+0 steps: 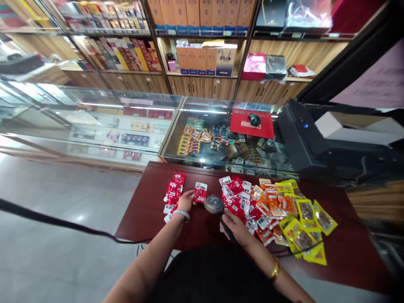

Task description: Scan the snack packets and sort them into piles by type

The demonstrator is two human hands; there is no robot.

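My left hand (186, 202) pinches the edge of a red-and-white snack packet (200, 192) over the dark red table. In my right hand (235, 227) is a black handheld barcode scanner (214, 204), its head just right of that packet. Left of my left hand lies a column of similar red packets (174, 197). A loose pile of red-and-white packets (236, 195) spreads to the right of the scanner. Orange packets (274, 202) adjoin that pile, and yellow packets (306, 231) lie at its far right.
Behind the table (135, 214) stands a glass display counter (170, 126) with a red mat (236, 122) and a mouse (254, 119) on top. A black machine (303, 139) and an open white box (356, 128) are at the right. A black cable (63, 221) crosses at left.
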